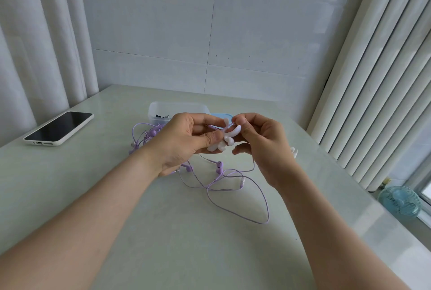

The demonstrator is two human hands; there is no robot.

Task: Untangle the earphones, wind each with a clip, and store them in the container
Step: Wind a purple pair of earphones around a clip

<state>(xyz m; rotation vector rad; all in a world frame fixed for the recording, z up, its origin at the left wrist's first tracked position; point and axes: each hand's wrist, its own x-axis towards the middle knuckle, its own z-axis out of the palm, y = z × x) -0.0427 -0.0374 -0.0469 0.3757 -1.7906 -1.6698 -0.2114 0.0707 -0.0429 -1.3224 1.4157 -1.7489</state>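
The white clip (227, 137) is held above the counter (163, 231), between two raised hands. The left hand (184, 140) grips its lower arms, thumb curled across the front. The right hand (261, 145) pinches the purple cord of the earphones (219, 165) against its top, other fingers loosely bent. Below the clip the cord lies looped on the counter. Behind the clip sits the clear container (163, 109); far left of it, a phone (59, 127).

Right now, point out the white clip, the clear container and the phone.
white clip (227, 138): head view, on its central lobe.
clear container (184, 109): head view, on the front wall below the rim.
phone (59, 127): head view, on the middle of the dark screen.
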